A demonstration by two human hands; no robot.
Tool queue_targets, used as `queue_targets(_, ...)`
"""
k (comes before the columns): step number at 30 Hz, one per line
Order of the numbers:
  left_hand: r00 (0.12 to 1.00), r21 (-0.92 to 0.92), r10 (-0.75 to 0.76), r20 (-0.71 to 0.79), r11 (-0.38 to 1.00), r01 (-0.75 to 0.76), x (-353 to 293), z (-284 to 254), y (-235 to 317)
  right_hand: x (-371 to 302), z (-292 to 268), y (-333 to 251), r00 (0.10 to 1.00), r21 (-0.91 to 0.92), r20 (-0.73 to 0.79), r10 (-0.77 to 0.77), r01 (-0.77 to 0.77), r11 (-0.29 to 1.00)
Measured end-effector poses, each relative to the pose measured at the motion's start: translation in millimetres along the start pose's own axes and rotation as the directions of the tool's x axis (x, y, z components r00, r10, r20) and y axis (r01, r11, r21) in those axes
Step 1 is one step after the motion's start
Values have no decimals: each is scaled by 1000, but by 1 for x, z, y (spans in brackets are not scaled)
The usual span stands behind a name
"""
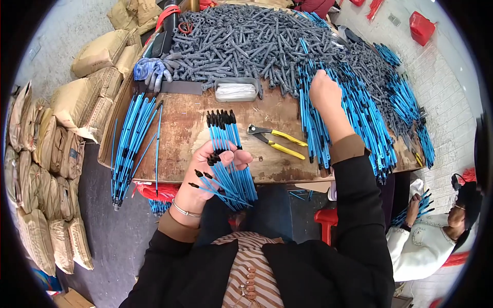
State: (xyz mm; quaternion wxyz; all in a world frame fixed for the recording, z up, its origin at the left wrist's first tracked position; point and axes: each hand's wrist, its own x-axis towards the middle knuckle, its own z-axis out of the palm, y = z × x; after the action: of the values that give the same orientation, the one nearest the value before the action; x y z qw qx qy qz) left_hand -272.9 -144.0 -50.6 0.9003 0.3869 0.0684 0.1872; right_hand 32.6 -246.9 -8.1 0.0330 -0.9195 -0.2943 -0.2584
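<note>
My left hand (204, 167) is closed round a bundle of thin blue rods with black ends (233, 177). The bundle is held over my lap at the table's front edge. Several rods lean out separately toward my wrist. On the right, my right hand (325, 93) reaches onto a big heap of similar blue rods (359, 120). Its fingers are curled together at the heap's far left part, and what they grip is hidden under them. Between the hands lie pliers with yellow handles (280, 141), jaws toward my left.
Dark grey tubular parts (241, 41) are piled across the back of the wooden table (179, 115). A metal tin of thin white sticks (236, 90), blue-grey gloves (152, 72) and more blue rods (134, 138) lie leftward. Sacks (49, 164) are stacked left; a co-worker (426, 236) sits right.
</note>
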Motion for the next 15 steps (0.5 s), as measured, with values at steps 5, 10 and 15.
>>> queue_targets(5, 990, -51, -85, 109, 995, 91, 5, -6, -1, -3, -41, -3, 994, 102, -49, -97, 102, 990)
queue_targets(10, 993, -99, -67, 96, 992, 77, 8, -16, -7, -20, -110, -15, 966, -78, -55, -252, 247, 966)
queue_targets(15, 997, -170, -36, 75, 984, 48, 4, -25, -2, -81, -175, -20, 988, 945, -16, -151, 64, 322)
